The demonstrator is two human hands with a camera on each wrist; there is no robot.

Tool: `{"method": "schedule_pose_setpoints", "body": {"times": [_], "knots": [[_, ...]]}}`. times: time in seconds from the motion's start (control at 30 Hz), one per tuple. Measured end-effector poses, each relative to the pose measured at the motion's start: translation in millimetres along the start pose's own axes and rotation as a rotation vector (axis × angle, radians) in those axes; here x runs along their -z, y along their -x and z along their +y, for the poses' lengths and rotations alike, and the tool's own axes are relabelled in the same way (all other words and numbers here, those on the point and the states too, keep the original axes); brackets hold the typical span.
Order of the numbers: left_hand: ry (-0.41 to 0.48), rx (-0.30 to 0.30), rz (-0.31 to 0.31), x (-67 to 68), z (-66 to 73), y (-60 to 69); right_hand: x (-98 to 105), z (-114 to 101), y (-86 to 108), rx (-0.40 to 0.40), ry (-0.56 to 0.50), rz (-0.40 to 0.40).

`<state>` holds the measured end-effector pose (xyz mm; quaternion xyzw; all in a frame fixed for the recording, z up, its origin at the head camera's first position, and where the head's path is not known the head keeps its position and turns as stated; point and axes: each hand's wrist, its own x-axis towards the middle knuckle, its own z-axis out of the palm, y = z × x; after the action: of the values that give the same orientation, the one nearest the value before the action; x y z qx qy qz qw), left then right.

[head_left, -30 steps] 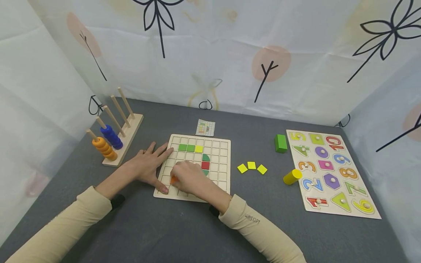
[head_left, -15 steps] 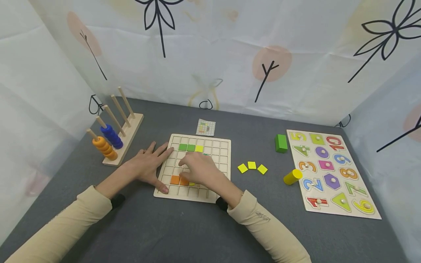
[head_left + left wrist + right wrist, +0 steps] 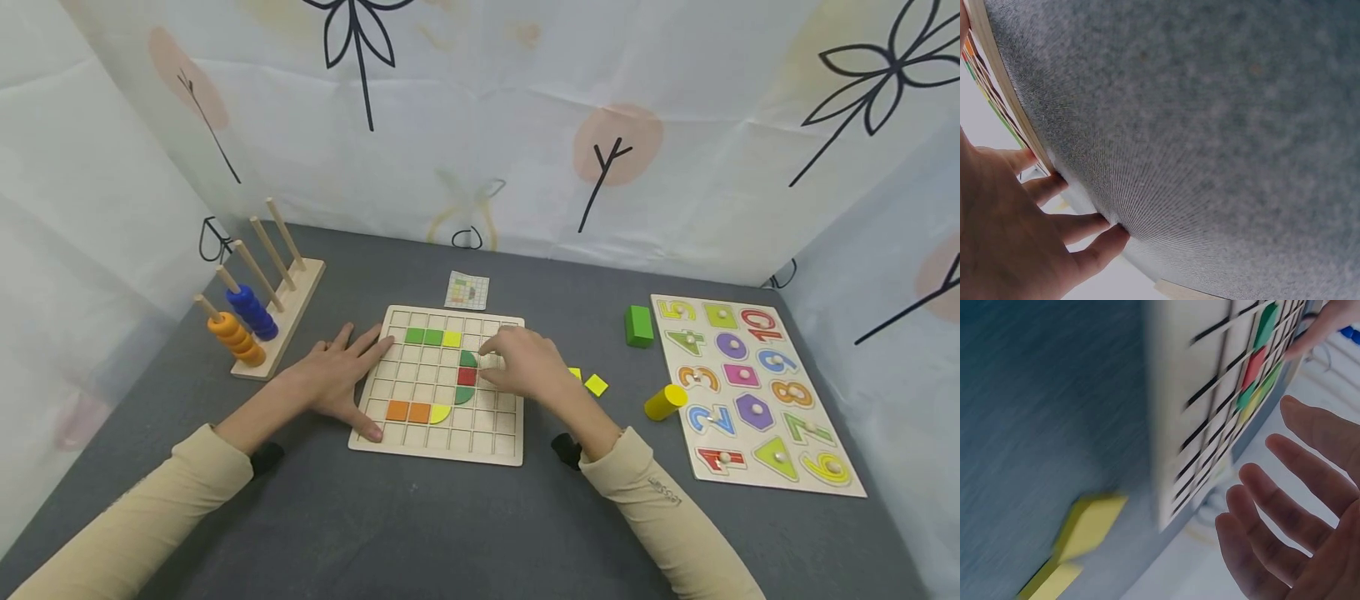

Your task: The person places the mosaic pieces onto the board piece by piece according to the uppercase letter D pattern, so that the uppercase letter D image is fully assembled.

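Note:
A wooden grid board [image 3: 495,446] lies on the grey table. My left hand [image 3: 337,381] rests on its left edge with fingers spread, as the left wrist view also shows. My right hand [image 3: 527,365] hovers over the board's right side; its fingers are loosely bent and hold nothing in the right wrist view. Two orange squares [image 3: 408,412] and a yellow quarter circle [image 3: 439,414] sit in a lower row. Green squares [image 3: 423,336] and a yellow square [image 3: 452,339] fill part of an upper row. A red square [image 3: 467,377] lies between two green quarter circles [image 3: 468,358].
Loose yellow squares [image 3: 596,385] lie right of the board, partly behind my right hand. Farther right are a green block [image 3: 639,326], a yellow cylinder [image 3: 665,402] and a number puzzle [image 3: 750,433]. A peg stand [image 3: 296,292] with rings stands left; a pattern card [image 3: 467,291] lies behind the board.
My right hand has let go of an orange square in the lower row and moved right and away, uncovering the orange squares and yellow quarter circle. My left hand has stayed put.

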<state>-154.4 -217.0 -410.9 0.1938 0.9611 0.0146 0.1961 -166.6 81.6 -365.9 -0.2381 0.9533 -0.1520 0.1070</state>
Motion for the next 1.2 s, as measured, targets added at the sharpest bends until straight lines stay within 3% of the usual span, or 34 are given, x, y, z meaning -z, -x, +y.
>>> {"method": "schedule_pose_setpoints", "body": {"times": [0.27, 0.5, 0.93, 1.2], "knots": [[0.019, -0.017, 0.009, 1.6, 0.2, 2.4, 6.1, 40.8, 19.3, -0.059, 0.007, 0.016], [0.015, -0.031, 0.018, 0.1, -0.9, 1.6, 3.7, 60.8, 30.6, -0.089, -0.007, -0.012], [0.013, -0.026, 0.020, -2.5, -1.8, 0.0, 5.6, 66.7, 36.7, -0.056, -0.005, -0.094], [0.007, -0.025, 0.025, -3.1, -2.8, -0.3, 2.7, 63.0, 39.2, -0.051, -0.011, -0.065]]}}
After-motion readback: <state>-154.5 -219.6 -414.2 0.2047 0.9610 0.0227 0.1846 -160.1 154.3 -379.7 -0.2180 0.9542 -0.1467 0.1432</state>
